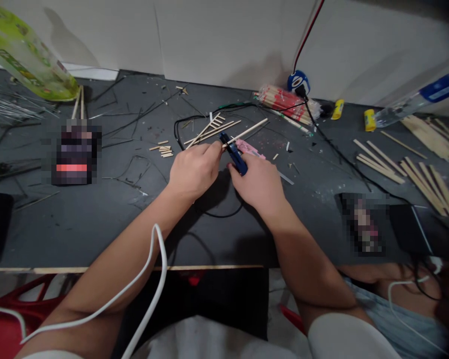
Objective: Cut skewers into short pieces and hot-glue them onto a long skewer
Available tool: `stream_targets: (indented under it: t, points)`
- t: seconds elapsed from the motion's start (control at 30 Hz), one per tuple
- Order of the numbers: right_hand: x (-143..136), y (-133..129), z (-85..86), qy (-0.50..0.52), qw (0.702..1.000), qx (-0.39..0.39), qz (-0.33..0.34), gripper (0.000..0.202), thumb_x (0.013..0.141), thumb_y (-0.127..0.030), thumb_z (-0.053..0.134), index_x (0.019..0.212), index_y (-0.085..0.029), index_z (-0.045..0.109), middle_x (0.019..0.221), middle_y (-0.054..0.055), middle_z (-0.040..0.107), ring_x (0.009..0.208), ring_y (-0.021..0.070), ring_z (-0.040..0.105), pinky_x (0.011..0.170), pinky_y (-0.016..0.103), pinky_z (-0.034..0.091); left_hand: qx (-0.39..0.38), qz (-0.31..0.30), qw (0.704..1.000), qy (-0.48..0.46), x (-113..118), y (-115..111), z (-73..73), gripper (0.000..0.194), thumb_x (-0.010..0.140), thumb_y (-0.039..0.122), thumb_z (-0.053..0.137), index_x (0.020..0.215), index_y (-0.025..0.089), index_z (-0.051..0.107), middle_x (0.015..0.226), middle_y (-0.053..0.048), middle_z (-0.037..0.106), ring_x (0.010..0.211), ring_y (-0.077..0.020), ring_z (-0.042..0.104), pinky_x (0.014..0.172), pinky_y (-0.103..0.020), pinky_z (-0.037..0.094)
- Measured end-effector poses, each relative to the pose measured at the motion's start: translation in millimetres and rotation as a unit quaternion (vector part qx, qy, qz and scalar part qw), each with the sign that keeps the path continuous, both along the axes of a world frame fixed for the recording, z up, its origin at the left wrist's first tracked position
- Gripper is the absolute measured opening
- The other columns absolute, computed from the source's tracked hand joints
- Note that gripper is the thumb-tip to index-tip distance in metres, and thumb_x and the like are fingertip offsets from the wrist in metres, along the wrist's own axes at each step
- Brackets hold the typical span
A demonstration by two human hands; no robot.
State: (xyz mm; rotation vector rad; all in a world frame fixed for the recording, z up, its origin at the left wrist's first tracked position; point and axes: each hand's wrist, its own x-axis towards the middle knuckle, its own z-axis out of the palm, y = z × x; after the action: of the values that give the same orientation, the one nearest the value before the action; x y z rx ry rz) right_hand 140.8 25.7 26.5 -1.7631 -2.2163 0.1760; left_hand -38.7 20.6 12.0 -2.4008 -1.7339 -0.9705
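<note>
My left hand (196,169) is closed, pinching one end of a thin wooden stick (251,131) that slants up to the right. My right hand (260,182) is wrapped round a dark blue hand tool (235,153), whose exact kind is unclear. The tool's upper end meets the stick close to my left fingertips. Beyond my hands, longer wooden sticks (214,130) lie crossed, with short pieces between some of them. Several short cut pieces (165,150) rest left of them. A pink printed item (249,148) is partly hidden behind the tool and my right hand.
A red-and-clear packet of sticks (284,102) and a blue round socket (298,82) with a black cable sit at the back. Loose sticks (381,162) and a plastic bottle (400,107) lie right. A green bottle (30,57) leans left. White cable (160,264) crosses my left arm.
</note>
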Motion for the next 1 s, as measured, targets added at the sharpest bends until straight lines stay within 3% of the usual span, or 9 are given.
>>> stream_targets:
  t: [0.23,0.4,0.53,0.67,0.73,0.8,0.9,1.0]
  points:
    - [-1,2,0.6,-0.027,1.0,0.005,-0.004,0.037,0.098,-0.052,0.056,0.084,-0.021,0.072,0.079,0.015,0.075,0.074,0.0333,0.073,0.072,0.05,0.057,-0.012,0.009,0.999,0.047,1,-1,1.6,0.035,0.108,0.03,0.043,0.106,0.014,0.074,0.083,-0.012,0.074,0.074,-0.0222,0.067,0.061,-0.034,0.039]
    - [-3,10,-1.7,-0.067,0.997,-0.027,-0.015,0.046,0.101,-0.052,0.049,0.094,-0.017,0.08,0.092,0.019,0.079,0.086,0.0375,0.077,0.08,0.052,0.057,-0.044,0.024,0.997,0.058,3,2,3.8,0.033,0.108,0.027,0.043,0.109,0.014,0.073,0.088,-0.013,0.076,0.08,-0.0232,0.07,0.066,-0.034,0.044]
    - [-3,12,-1.3,-0.063,0.996,-0.045,-0.036,0.051,0.099,-0.057,0.051,0.095,-0.018,0.083,0.092,0.02,0.08,0.089,0.0391,0.077,0.081,0.051,0.057,-0.049,0.021,0.997,0.059,5,5,2.8,0.033,0.107,0.027,0.044,0.11,0.014,0.074,0.092,-0.013,0.077,0.083,-0.0248,0.072,0.065,-0.034,0.044]
    - [3,11,3.3,-0.017,0.998,-0.003,-0.063,0.056,0.098,-0.065,0.051,0.115,-0.022,0.082,0.086,0.016,0.08,0.086,0.0363,0.077,0.079,0.046,0.056,-0.01,-0.007,1.0,-0.021,1,7,-5.0,0.033,0.107,0.028,0.046,0.104,0.014,0.075,0.088,-0.012,0.077,0.079,-0.0229,0.071,0.067,-0.034,0.045]
    - [9,13,5.9,-0.002,0.997,-0.017,-0.075,0.055,0.095,-0.069,0.054,0.108,-0.024,0.083,0.08,0.014,0.078,0.084,0.0351,0.077,0.077,0.044,0.055,-0.006,-0.027,0.992,-0.122,-2,10,-11.8,0.034,0.107,0.032,0.048,0.096,0.016,0.075,0.082,-0.009,0.076,0.075,-0.0192,0.069,0.068,-0.032,0.046]
    - [19,18,7.4,-0.009,0.994,-0.051,-0.095,0.052,0.091,-0.07,0.059,0.092,-0.023,0.082,0.078,0.015,0.077,0.082,0.0361,0.075,0.074,0.044,0.053,-0.051,-0.021,0.96,-0.275,-4,17,-18.9,0.036,0.106,0.038,0.052,0.085,0.018,0.073,0.07,-0.005,0.072,0.064,-0.0144,0.066,0.064,-0.028,0.048]
    - [34,26,7.9,-0.01,0.991,-0.062,-0.122,0.051,0.088,-0.071,0.061,0.083,-0.023,0.078,0.084,0.017,0.078,0.084,0.0383,0.074,0.072,0.044,0.051,-0.142,0.019,0.83,-0.539,-5,29,-26.2,0.028,0.1,0.041,0.063,0.088,0.018,0.073,0.066,-0.002,0.07,0.048,-0.0105,0.062,0.049,-0.024,0.048]
    - [45,34,7.9,0.017,0.989,-0.035,-0.14,0.044,0.089,-0.064,0.063,0.085,-0.023,0.076,0.087,0.016,0.079,0.085,0.0374,0.073,0.071,0.042,0.049,-0.163,0.022,0.743,-0.649,-6,37,-27.6,0.028,0.095,0.044,0.073,0.084,0.017,0.072,0.061,-0.001,0.067,0.044,-0.0095,0.06,0.043,-0.023,0.048]
